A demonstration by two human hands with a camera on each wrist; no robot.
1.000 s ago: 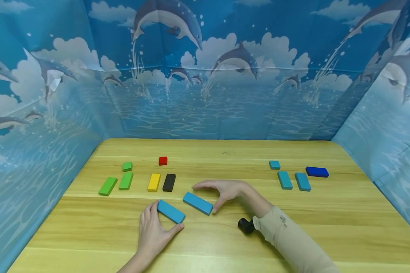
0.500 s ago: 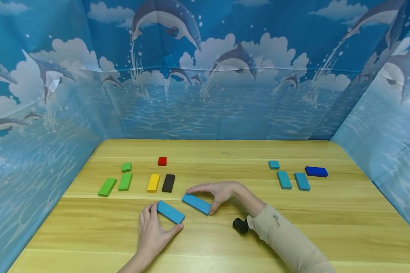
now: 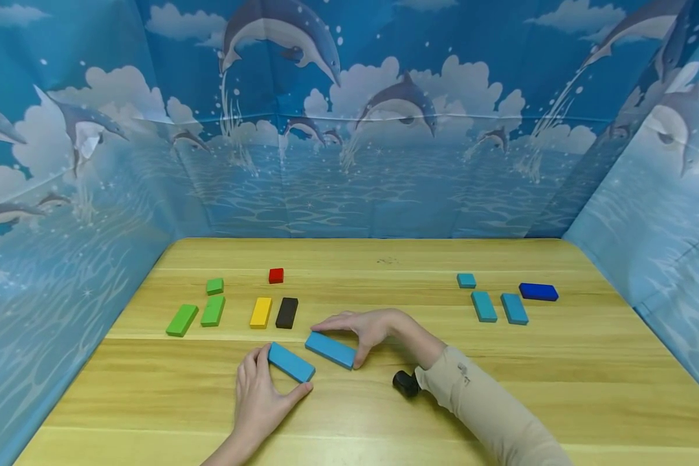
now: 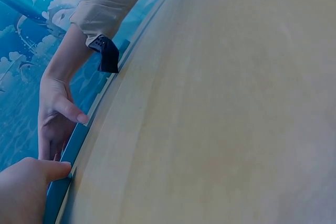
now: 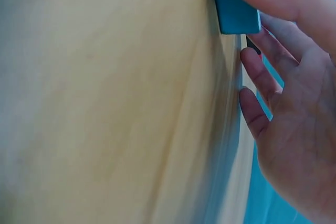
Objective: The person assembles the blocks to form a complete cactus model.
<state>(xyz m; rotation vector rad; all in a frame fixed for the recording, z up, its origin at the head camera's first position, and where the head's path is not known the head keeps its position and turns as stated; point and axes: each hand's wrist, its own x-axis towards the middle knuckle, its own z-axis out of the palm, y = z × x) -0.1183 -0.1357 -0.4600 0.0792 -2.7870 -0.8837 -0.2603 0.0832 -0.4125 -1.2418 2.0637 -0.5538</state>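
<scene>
Two long light-blue blocks lie end to end, both slanted, on the wooden table [image 3: 384,414] near its front. My left hand [image 3: 284,370] pinches the left block [image 3: 291,361] between forefinger and thumb. In the left wrist view that block [image 4: 56,199] shows edge-on under my thumb. My right hand [image 3: 338,342] arches over the right block [image 3: 329,349], forefinger at its far left end and thumb at its near right end. In the right wrist view a corner of this block [image 5: 233,4] sits under my fingers [image 5: 262,82]. The blocks' near corners almost touch.
Behind on the left lie three green blocks [image 3: 213,310], a yellow block [image 3: 260,312], a black block [image 3: 287,312] and a small red block [image 3: 276,276]. On the right lie three teal blocks [image 3: 483,306] and a dark blue block [image 3: 538,292]. Dolphin-print walls [image 3: 349,162] close three sides.
My right hand has closed on its block and slid it a little to the left, toward the left block. The left hand and its block have stayed in place.
</scene>
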